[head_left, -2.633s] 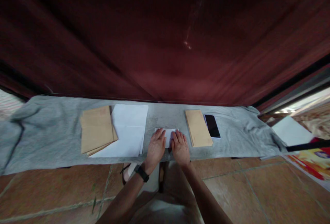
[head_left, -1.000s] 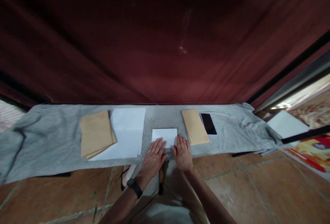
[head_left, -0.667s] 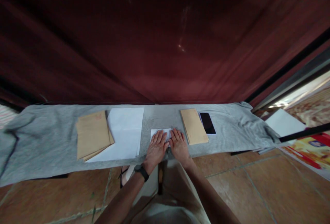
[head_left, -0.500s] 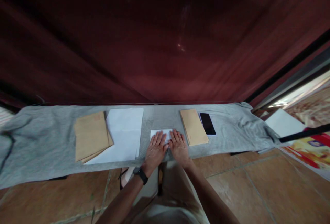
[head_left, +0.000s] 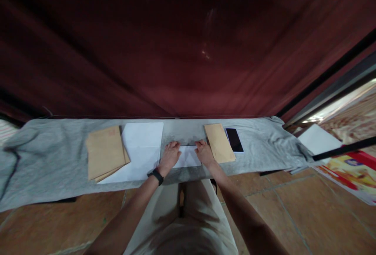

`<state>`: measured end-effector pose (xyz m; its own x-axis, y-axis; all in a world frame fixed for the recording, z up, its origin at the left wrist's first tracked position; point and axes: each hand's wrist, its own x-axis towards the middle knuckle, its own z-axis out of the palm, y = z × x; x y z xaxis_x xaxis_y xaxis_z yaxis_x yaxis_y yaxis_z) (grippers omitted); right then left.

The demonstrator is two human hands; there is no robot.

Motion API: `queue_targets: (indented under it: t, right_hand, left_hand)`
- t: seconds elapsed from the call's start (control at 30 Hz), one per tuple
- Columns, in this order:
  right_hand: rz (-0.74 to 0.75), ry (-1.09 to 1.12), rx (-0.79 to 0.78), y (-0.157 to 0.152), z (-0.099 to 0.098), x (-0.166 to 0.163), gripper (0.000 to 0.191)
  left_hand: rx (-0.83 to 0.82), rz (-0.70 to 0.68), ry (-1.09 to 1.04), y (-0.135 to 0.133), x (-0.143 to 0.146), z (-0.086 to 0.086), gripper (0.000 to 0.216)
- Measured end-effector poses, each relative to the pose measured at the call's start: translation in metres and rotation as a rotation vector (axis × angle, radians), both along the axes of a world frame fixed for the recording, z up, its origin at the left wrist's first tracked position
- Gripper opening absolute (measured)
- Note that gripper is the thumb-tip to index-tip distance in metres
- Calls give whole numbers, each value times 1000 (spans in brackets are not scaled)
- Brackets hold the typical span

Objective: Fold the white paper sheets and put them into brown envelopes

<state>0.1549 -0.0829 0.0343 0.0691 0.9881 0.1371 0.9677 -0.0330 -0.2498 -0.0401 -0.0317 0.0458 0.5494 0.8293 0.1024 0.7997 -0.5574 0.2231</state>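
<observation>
In front of me a folded sheet of white paper (head_left: pixel 188 156) lies as a narrow strip on the grey cloth. At its left end is my left hand (head_left: pixel 170 154), fingers bent and closed on the far left corner. My right hand (head_left: pixel 204 153) pinches the far right corner in the same way. The fingertips partly hide both corners. Close beside my right hand rests a stack of brown envelopes (head_left: pixel 221 143). Left of my left hand lie larger white sheets (head_left: pixel 143 149), partly covered by more brown envelopes (head_left: pixel 105 153).
A grey cloth (head_left: pixel 258 145) covers the long narrow surface. A phone (head_left: pixel 234 140) lies right of the envelopes. Dark red hanging fabric (head_left: pixel 176 71) rises behind the far edge. At right are a dark bar (head_left: pixel 346 149) and a colourful printed box (head_left: pixel 352 172).
My hands were spread flat on the folded paper. They have moved apart and away from me to its far corners, and their fingers are now curled. More of the paper shows.
</observation>
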Motion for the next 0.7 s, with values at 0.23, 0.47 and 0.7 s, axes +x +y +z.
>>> queue_targets:
  t: [0.23,0.47,0.7]
  right_hand:
    - [51,73,67,6,51,16,28]
    - [80,118,331,-29,70,15,33]
    - [178,108,149,-97,-14,-4,33]
  left_hand:
    - [83,1,-78,4,-1,49,19]
    - [264,-90,-198,-22,-13,61,27]
    - [174,-195,-65,-70,-32,-18,35]
